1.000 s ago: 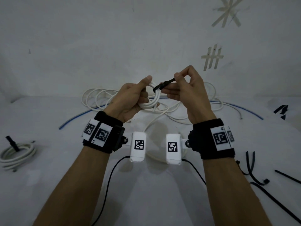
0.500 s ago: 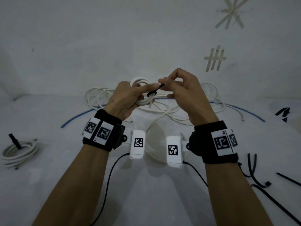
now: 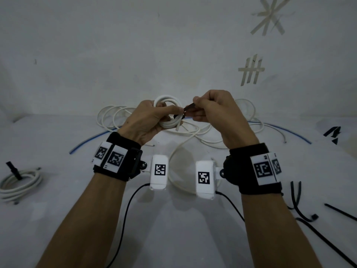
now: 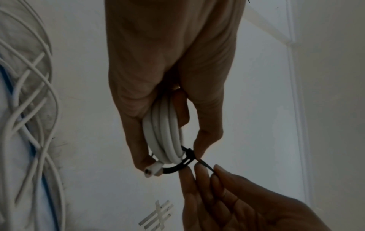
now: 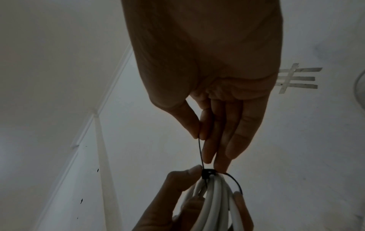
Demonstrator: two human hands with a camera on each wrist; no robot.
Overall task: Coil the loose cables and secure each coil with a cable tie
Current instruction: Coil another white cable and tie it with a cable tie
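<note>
the left hand is held up above the white counter, its grip wrapped around a small coil of thick white round cable; in the left wrist view the fingers and thumb curl around the bundled turns, and the cut end of the cable pokes out beside a fingertip. a thin black plastic cable tie loops loosely around the bundle, with a gap between band and cable on one side, and its tail already passes through its small square head. the left thumb tip sits right against that head.

the right hand is just beside the left, its grip closed on the tie's free tail: the right wrist view shows the thumb and forefinger pinching the thin black strip, the strip running straight from the pinch down to the head, while the other fingers lie extended alongside and one fingertip touches the loop near the head.

behind the hands, loose white cables sprawl on the counter with a thin blue cable curving through them. at the far left lies a pale coiled cable with a black tie around it. spare black cable ties lie on the counter at the right. tape marks are stuck on the wall behind.
</note>
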